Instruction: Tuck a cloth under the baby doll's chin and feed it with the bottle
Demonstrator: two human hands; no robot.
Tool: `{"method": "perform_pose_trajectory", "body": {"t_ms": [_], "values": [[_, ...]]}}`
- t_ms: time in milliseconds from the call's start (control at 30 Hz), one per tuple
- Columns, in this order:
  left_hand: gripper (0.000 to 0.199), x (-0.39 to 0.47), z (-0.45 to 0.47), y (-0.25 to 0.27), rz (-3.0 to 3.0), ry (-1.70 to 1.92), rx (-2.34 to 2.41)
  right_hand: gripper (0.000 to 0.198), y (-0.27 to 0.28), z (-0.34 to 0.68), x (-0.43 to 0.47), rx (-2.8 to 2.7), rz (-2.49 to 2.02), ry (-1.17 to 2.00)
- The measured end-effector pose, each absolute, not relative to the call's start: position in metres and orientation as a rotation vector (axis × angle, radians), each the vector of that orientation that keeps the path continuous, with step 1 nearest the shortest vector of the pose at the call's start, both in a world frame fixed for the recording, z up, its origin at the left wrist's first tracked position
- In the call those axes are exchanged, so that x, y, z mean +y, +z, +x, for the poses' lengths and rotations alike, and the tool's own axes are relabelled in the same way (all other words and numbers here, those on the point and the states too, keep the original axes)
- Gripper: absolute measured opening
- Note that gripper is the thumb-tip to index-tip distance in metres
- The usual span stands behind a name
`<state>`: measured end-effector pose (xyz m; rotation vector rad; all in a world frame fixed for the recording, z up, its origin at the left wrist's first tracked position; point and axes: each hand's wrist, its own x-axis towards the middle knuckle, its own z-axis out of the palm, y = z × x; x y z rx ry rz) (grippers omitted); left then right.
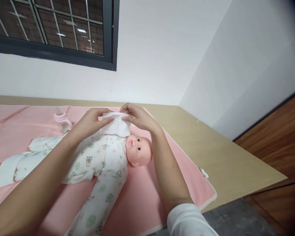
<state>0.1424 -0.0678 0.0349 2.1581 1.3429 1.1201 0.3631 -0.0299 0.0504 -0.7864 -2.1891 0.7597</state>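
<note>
Above the doll's far shoulder, my left hand (96, 120) and my right hand (139, 118) hold a thin white cloth (116, 126) between thumbs and fingers. Its upper edge is pinched at both sides and the lower part hangs down. Whether it is fabric or a wipe I cannot tell. A baby doll (140, 150) lies on its back under my arms, head to the right. The doll wears a white suit (88, 160) with green bear prints. Part of its far arm is hidden behind the cloth and my left hand.
The doll lies on a pink mat (137, 203) over a wooden tabletop (191, 141). A pink-topped baby bottle (62, 121) stands at the far left. Near the mat's right edge lies a small white object (204, 173). Walls and a barred window (64, 29) border the table.
</note>
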Motion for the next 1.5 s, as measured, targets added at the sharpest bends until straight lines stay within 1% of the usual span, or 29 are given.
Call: {"method": "perform_pose_trajectory", "body": {"t_ms": [100,167,233,333,400,500,567,633,733,867,933,1067,1133,1267,1400,1500], "values": [[0.039,-0.065,0.128,0.039,2.094,1.195,1.473,0.022,0.051,0.376,-0.024,-2.128,-0.938,0.549],[0.041,-0.065,0.113,0.045,2.045,1.248,1.588,0.029,0.049,0.388,-0.017,-2.098,-1.075,0.48],[0.041,-0.066,0.096,0.052,1.96,1.328,1.697,0.033,0.045,0.399,-0.009,-2.096,-1.251,0.469],[0.041,-0.067,0.065,0.058,1.757,1.469,1.869,0.032,0.038,0.412,0.003,-2.116,-1.522,0.453],[0.041,-0.063,0.041,0.054,1.607,1.499,2.004,0.03,0.033,0.417,0.009,-2.146,-1.654,0.434],[0.042,-0.049,0.001,0.036,1.427,1.448,2.141,0.03,0.025,0.423,0.018,-2.164,-1.816,0.426],[0.046,-0.04,-0.019,0.024,1.382,1.415,2.127,0.031,0.02,0.426,0.023,-2.149,-1.923,0.429],[0.04,-0.038,-0.025,0.019,1.322,1.451,2.046,0.029,0.014,0.431,0.028,-2.127,-1.977,0.444],[0.029,-0.045,-0.012,0.027,1.233,1.549,1.943,0.025,0.008,0.437,0.034,-2.061,-1.896,0.611],[0.026,-0.051,0.006,0.036,1.182,1.592,1.901,0.02,0.005,0.443,0.036,-1.861,-1.605,0.996],[0.027,-0.048,0.005,0.033,1.182,1.604,1.891,0.017,0.004,0.443,0.036,-1.78,-1.504,1.043],[0.028,-0.04,-0.004,0.023,1.17,1.608,1.908,0.014,-0.001,0.439,0.042,-1.701,-1.35,1.004],[0.026,-0.039,-0.005,0.021,1.167,1.623,1.902,0.019,-0.007,0.435,0.047,-1.636,-1.196,1.016],[0.027,-0.041,-0.005,0.022,1.212,1.599,1.895,0.038,-0.024,0.426,0.058,-1.485,-0.911,1.155],[0.027,-0.04,-0.007,0.02,1.176,1.59,1.93,0.054,-0.045,0.42,0.064,-1.424,-0.917,1.339],[0.034,-0.04,-0.008,0.019,1.175,1.585,1.955,0.057,-0.059,0.419,0.066,-1.402,-1.007,1.391]]}}
